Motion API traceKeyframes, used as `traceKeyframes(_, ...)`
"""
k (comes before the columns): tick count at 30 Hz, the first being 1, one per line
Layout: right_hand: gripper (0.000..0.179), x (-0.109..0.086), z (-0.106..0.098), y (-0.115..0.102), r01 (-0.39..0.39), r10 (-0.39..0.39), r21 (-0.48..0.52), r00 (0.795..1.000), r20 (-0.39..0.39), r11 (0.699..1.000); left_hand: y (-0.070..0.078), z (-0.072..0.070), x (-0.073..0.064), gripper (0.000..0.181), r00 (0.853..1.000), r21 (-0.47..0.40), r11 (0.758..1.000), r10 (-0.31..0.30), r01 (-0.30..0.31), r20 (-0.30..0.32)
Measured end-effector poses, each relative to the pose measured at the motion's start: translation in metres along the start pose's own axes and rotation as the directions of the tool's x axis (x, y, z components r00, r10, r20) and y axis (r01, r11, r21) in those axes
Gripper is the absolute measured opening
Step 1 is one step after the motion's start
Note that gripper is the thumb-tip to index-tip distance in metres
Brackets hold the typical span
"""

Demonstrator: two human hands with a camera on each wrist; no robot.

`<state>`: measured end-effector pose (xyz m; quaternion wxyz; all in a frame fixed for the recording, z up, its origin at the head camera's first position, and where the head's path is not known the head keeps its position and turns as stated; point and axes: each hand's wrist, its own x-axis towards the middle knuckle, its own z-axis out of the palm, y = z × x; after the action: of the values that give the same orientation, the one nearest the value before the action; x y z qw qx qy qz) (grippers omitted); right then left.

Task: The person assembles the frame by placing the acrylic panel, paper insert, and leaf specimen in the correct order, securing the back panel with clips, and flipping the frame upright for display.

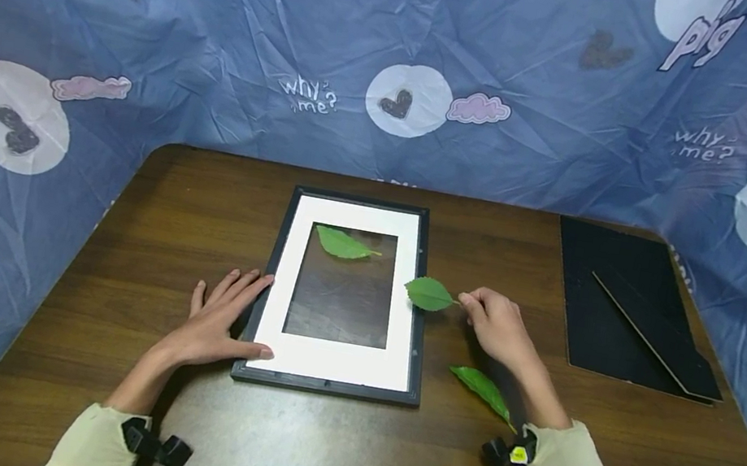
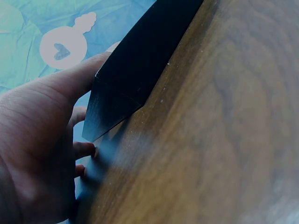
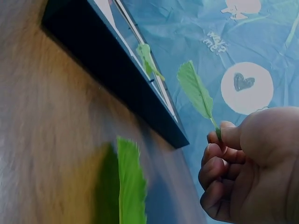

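A black picture frame [image 1: 415,372] with a white mat [image 1: 330,362] lies on the wooden table. Inside the mat's window, near its top, is a green leaf [image 1: 344,245]. My left hand [image 1: 209,329] rests at the frame's left side, fingers spread and straight, thumb over the lower left corner. My right hand [image 1: 498,328] pinches the stem of a second leaf [image 1: 429,294], whose blade reaches over the frame's right edge; the right wrist view shows this leaf [image 3: 194,88] held up between thumb and fingers. A third leaf [image 1: 482,391] lies on the table below the right hand.
At the right of the table [image 1: 199,212] lies a black backing board [image 1: 573,299], with a raised black flap [image 1: 655,321] across it. Blue printed cloth [image 1: 350,15] hangs behind and beside the table. Each wrist wears a small black camera [image 1: 160,447].
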<state>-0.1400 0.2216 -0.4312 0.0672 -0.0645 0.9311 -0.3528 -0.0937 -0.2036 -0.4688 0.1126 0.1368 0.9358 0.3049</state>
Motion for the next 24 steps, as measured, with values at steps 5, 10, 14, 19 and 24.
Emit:
traceKeyframes(5, 0.035, 0.008, 0.003, -0.008, -0.020, 0.020, 0.003, 0.999, 0.027, 1.000, 0.001, 0.001, 0.000, 0.110, 1.000, -0.004, 1.000, -0.004, 0.004, 0.005)
traceKeyframes(10, 0.035, 0.018, 0.007, -0.018, -0.031, 0.031, 0.012, 0.999, 0.033, 0.999, 0.001, 0.002, 0.000, 0.110, 1.000, -0.008, 1.000, 0.000, -0.001, -0.011)
traceKeyframes(14, 0.035, 0.025, 0.013, -0.028, -0.032, 0.032, 0.015, 0.999, 0.031, 0.999, 0.000, 0.001, 0.000, 0.110, 1.000, -0.003, 1.000, 0.003, -0.003, -0.017)
traceKeyframes(19, 0.035, 0.035, 0.023, -0.042, -0.032, 0.031, 0.026, 0.999, 0.040, 0.999, 0.001, 0.000, 0.000, 0.111, 1.000, 0.011, 1.000, -0.004, 0.004, -0.003)
traceKeyframes(24, 0.036, 0.043, 0.035, -0.055, -0.025, 0.024, 0.007, 0.998, 0.054, 1.000, 0.002, 0.000, 0.000, 0.110, 1.000, 0.013, 1.000, -0.008, 0.008, 0.001)
